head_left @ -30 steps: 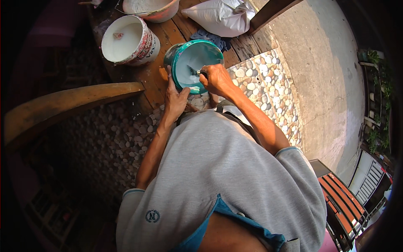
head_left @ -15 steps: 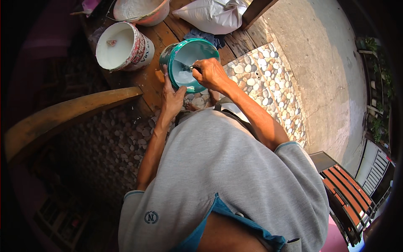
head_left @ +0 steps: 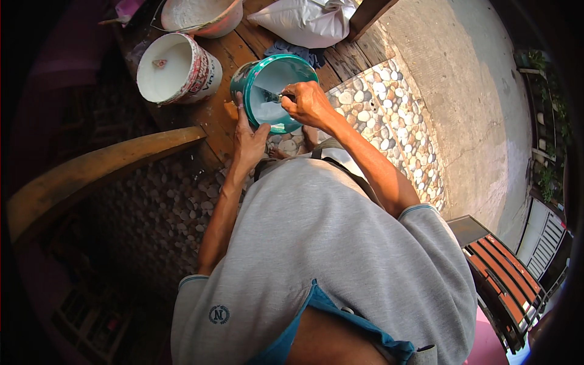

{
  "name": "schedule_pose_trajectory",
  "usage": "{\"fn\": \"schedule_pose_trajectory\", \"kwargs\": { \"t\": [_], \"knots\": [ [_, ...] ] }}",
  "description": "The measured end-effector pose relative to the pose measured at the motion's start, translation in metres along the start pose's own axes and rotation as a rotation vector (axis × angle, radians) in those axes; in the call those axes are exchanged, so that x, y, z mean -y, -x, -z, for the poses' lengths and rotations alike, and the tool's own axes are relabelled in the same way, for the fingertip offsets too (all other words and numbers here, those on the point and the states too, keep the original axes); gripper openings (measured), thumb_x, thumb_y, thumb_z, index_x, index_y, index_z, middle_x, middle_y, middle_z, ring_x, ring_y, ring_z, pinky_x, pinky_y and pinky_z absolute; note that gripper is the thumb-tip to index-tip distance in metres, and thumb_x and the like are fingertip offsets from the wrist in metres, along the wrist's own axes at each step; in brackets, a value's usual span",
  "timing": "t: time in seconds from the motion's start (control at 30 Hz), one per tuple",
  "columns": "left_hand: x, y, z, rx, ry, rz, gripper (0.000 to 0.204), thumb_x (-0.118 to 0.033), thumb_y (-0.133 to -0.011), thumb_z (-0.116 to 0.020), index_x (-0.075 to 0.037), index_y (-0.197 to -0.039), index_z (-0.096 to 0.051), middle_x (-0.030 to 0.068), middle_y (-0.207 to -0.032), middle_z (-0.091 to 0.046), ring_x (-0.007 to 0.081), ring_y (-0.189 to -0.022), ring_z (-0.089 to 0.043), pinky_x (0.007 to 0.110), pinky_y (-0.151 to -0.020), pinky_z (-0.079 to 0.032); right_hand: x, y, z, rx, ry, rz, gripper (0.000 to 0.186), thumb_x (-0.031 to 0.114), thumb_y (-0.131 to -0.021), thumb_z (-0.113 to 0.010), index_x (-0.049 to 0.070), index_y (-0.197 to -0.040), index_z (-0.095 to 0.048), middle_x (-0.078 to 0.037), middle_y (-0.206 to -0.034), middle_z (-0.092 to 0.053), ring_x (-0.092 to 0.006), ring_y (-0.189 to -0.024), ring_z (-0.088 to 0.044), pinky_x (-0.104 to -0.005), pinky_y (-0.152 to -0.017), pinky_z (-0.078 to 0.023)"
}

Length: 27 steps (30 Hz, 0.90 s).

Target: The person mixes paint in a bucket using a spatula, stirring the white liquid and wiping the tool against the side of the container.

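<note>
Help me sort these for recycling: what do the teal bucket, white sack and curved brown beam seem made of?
Teal bucket: likely glossy plastic, from the smooth, shiny rim. White sack: probably plastic, satiny and creased, though cloth is possible. Curved brown beam: apparently wood, perhaps varnished, with uneven tones.

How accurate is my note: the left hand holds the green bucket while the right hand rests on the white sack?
Not quite: the right hand isn't on the white sack. The head view shows it gripping a tool inside the green bucket, which the left hand does hold.
</note>
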<state>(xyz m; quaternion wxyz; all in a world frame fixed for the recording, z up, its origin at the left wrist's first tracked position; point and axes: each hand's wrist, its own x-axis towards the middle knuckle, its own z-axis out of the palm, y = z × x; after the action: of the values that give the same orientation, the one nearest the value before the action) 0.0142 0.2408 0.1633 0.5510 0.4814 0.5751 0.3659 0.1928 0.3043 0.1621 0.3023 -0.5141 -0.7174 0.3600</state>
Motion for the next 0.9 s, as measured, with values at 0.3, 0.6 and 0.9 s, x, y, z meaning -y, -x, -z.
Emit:
{"fn": "schedule_pose_trajectory", "kwargs": {
  "t": [0.3,0.6,0.9],
  "knots": [
    [0.01,-0.003,-0.001,-0.049,-0.101,-0.112,0.087,-0.002,-0.083,-0.054,-0.006,-0.153,-0.004,0.02,-0.127,-0.052,0.0234,-0.103,-0.058,0.031,-0.086,-0.051,-0.014,0.006,0.009,0.014,0.283,0.051,0.023,0.015,-0.073,-0.061,-0.004,-0.061,-0.059,-0.028,-0.06,-0.057,-0.0435,-0.062,-0.062,-0.0486,-0.06,-0.051],
    [-0.009,0.0,-0.001,0.0,0.082,0.089,0.088,0.006,-0.084,-0.049,-0.011,-0.153,0.003,0.0149,-0.141,-0.038,0.0214,-0.12,-0.05,0.034,-0.091,-0.053,0.004,-0.002,-0.001,0.009,-0.022,-0.091,0.024,0.017,-0.073,-0.058,-0.006,-0.068,-0.063,-0.029,-0.062,-0.055,-0.0463,-0.064,-0.06,-0.0485,-0.064,-0.049],
    [-0.001,0.0,-0.002,-0.018,-0.072,-0.005,0.087,0.005,-0.083,-0.049,-0.009,-0.154,0.0,0.0136,-0.143,-0.035,0.0201,-0.122,-0.047,0.031,-0.097,-0.046,-0.006,0.005,0.008,-0.032,0.27,-0.003,0.021,0.014,-0.072,-0.062,-0.004,-0.063,-0.06,-0.028,-0.066,-0.06,-0.0446,-0.065,-0.062,-0.0498,-0.061,-0.051]
  ]
}}
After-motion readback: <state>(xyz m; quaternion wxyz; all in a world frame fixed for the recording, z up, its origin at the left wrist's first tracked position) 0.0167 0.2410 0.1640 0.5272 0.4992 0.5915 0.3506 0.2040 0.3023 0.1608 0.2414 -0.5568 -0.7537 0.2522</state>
